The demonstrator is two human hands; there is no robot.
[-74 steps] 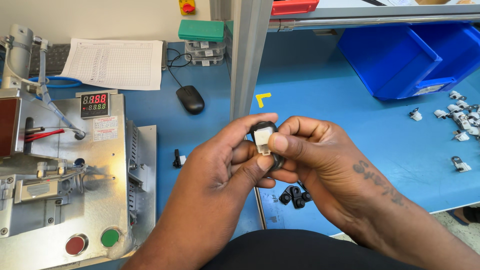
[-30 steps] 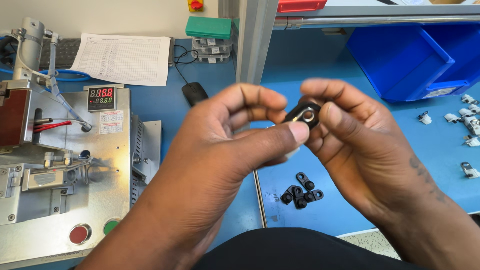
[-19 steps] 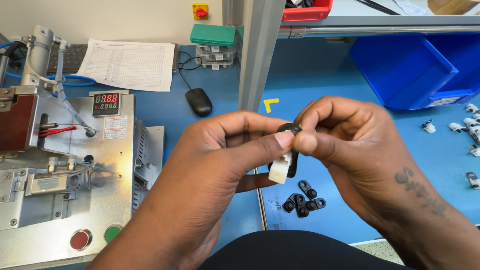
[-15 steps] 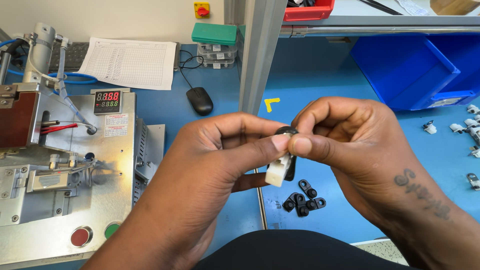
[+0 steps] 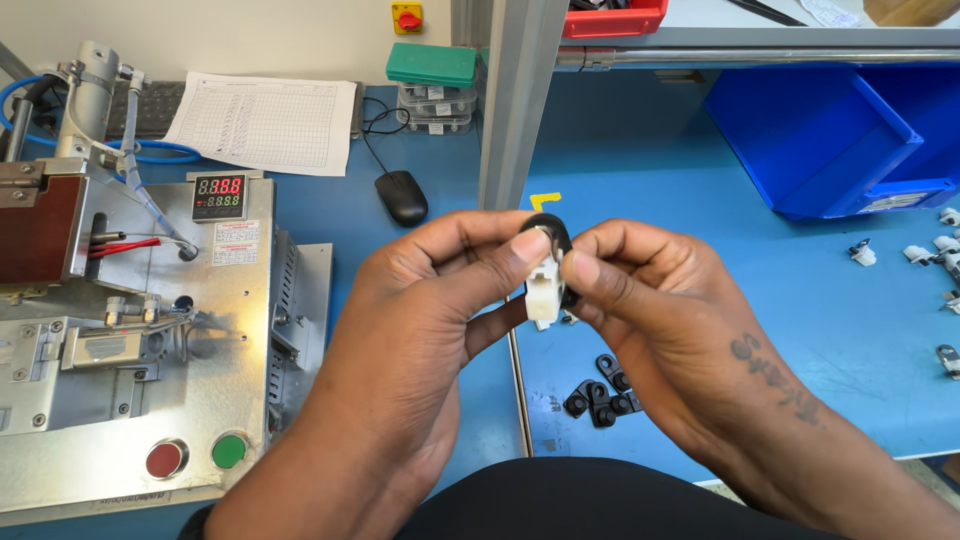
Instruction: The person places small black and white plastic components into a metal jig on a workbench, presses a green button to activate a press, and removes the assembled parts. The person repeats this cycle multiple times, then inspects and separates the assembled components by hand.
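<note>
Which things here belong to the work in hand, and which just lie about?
In hand: left hand, right hand, white-and-black part, spare black pieces.
Lying about: mouse, printed sheet, blue bin, green-lidded box.

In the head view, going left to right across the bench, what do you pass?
Grey metal machine → red button → green button → black mouse → left hand → small white-and-black part → right hand → blue bin → loose white parts.
</note>
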